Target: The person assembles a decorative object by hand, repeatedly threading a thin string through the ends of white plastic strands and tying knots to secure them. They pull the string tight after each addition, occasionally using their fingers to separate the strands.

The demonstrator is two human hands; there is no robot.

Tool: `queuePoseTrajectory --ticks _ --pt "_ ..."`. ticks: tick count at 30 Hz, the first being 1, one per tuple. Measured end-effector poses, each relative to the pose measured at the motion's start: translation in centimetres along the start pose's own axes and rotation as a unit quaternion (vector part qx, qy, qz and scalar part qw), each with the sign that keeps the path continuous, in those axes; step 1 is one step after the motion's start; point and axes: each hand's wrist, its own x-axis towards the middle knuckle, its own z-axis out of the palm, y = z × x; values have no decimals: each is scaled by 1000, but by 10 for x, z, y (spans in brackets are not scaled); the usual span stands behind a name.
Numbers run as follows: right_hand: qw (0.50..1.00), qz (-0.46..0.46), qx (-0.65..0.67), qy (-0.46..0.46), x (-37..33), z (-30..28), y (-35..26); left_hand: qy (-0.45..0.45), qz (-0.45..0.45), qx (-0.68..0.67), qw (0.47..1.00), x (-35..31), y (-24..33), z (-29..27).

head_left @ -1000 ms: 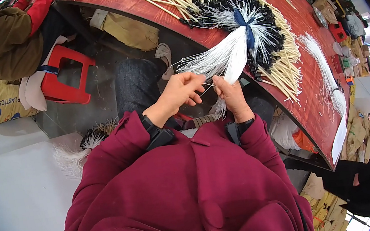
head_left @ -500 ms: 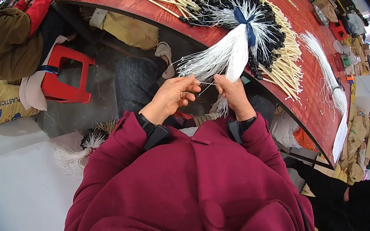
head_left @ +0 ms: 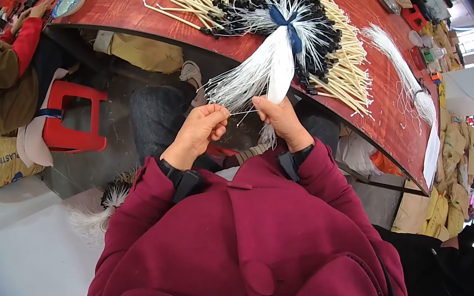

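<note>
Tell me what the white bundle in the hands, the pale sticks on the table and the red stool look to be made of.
White bundle: fine cord or string, likely synthetic; thin limp strands fan out, slightly glossy.
Pale sticks: probably wood or bamboo, matte cream, straight and rigid, with black tips.
Red stool: looks like moulded plastic, with a smooth, even red surface.
Both the left hand and right hand pinch one strand.

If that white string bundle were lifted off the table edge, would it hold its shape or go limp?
Probably limp: the string bundle droops over the table edge and fans into loose strands. Likely light, since the right hand holds its end with just the fingers. The blue tie should keep it together.
</note>
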Motion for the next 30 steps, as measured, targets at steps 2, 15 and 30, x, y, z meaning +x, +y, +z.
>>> queuePoseTrajectory --ticks 2,15,30 --pt "1000 0 0 4 1 -1 -1 -18 -3 -11 1000 0 -1 0" --pt "999 3 38 0 0 -1 5 27 71 -35 996 8 -17 -5" --pt "995 23 91 -31 2 -3 4 39 75 47 995 -7 2 5"
